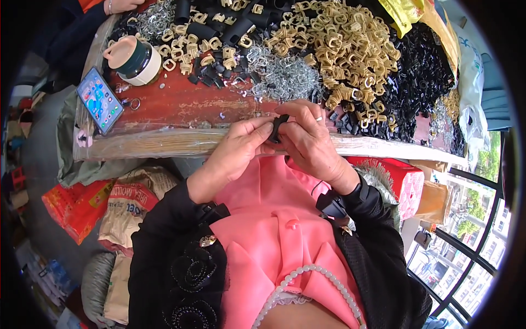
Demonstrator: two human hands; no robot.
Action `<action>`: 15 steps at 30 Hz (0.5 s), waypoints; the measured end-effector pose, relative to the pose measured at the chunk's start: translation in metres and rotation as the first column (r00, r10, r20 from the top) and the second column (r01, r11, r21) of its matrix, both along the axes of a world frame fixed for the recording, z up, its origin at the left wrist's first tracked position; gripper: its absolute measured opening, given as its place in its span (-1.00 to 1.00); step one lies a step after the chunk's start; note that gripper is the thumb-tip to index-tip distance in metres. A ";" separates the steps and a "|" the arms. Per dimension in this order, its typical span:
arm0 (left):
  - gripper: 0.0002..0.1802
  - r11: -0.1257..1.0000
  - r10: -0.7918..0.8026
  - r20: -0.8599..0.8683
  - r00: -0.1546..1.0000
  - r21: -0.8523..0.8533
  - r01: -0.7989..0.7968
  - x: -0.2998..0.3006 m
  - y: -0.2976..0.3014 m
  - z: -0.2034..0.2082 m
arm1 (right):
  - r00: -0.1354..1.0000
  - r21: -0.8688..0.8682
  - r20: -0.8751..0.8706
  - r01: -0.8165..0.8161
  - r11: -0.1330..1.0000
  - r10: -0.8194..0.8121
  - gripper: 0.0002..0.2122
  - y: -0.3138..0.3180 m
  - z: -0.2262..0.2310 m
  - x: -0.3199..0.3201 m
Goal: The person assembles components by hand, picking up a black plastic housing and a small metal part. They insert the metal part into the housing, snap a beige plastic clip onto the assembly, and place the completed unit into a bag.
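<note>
Pale bead necklace (307, 270) nearest the lens, small black part pinched beyond it

The left hand (233, 149) and right hand (308, 143) meet over the near table edge (181, 142), both closed to a fingertip pinch on the black part (276, 130). Judging by the grip, the step is fitting or working that one piece; the next move seems to call for a steady left pinch while the right presses or turns.

Outward from the hands, silvery metal pieces (285, 77) lie at twelve o'clock, tan clips (356, 52) between one and two, and black pieces (419, 71) at two. A phone (100, 101) rests at nine.

Fingers cover the part's ends, so whether it is one piece or two I cannot tell. The dark heap blurs together. Another person's hand (123, 5), between ten and eleven, is cut off above.
</note>
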State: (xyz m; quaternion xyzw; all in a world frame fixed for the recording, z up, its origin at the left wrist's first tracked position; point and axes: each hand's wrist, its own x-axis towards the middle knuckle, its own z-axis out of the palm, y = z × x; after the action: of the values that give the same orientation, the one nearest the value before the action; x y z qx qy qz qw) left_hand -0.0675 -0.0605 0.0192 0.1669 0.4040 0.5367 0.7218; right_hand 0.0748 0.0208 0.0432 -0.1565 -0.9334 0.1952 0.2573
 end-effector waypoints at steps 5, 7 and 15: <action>-0.70 0.996 -0.055 -0.011 0.998 0.076 0.056 -0.002 -0.004 0.002 | 0.999 -0.061 0.035 0.014 0.998 -0.012 -0.86 -0.003 0.005 -0.002; -0.70 0.984 -0.110 -0.035 0.993 0.136 0.114 -0.003 -0.005 -0.001 | 0.998 -0.112 0.056 0.033 0.993 -0.027 -0.86 -0.005 0.007 -0.002; -0.71 0.982 -0.172 -0.009 0.985 0.073 0.173 -0.004 -0.007 -0.002 | 0.993 -0.239 0.116 0.005 0.971 0.024 -0.88 -0.002 0.008 0.000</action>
State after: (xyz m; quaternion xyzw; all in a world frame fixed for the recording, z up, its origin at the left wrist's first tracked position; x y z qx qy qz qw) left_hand -0.0711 -0.0680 0.0170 0.2283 0.3691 0.4863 0.7584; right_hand 0.0745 0.0186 0.0517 -0.1932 -0.9174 0.2977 0.1799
